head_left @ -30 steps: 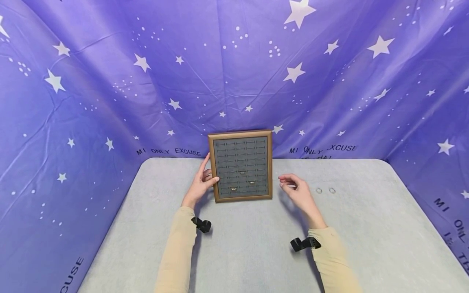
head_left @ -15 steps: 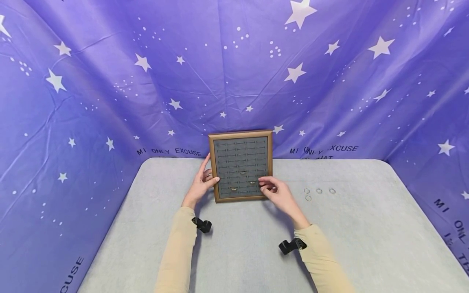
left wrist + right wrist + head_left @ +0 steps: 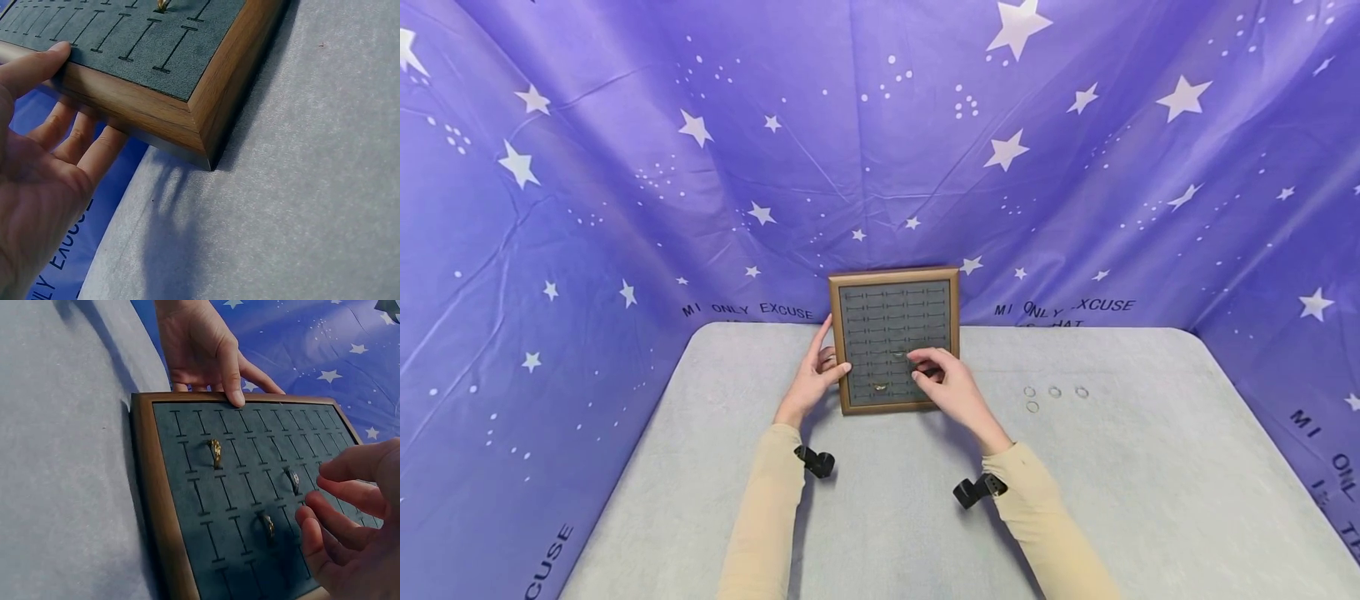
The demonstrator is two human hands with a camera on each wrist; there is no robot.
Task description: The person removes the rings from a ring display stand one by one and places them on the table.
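A wood-framed ring display board (image 3: pixel 895 317) with a grey slotted pad leans upright near the back of the table. My left hand (image 3: pixel 808 383) grips its left edge, the thumb on the front and other fingers behind, as the left wrist view shows. A gold ring (image 3: pixel 215 453), a silver ring (image 3: pixel 293 481) and another gold-toned ring (image 3: pixel 269 526) stand in separate slots. My right hand (image 3: pixel 951 387) is in front of the board's lower right part, fingertips apart and close to the silver ring. Nothing shows between them; whether they touch the ring I cannot tell.
Several loose rings (image 3: pixel 1055 392) lie on the grey table (image 3: pixel 1150 467) to the right of my right hand. A purple star-printed curtain (image 3: pixel 880 125) hangs close behind the board. Black wrist cameras (image 3: pixel 816 461) are strapped to both forearms.
My right hand has moved left from beside the board to in front of its slots, uncovering two more loose rings on the table. The left hand and board have stayed put.
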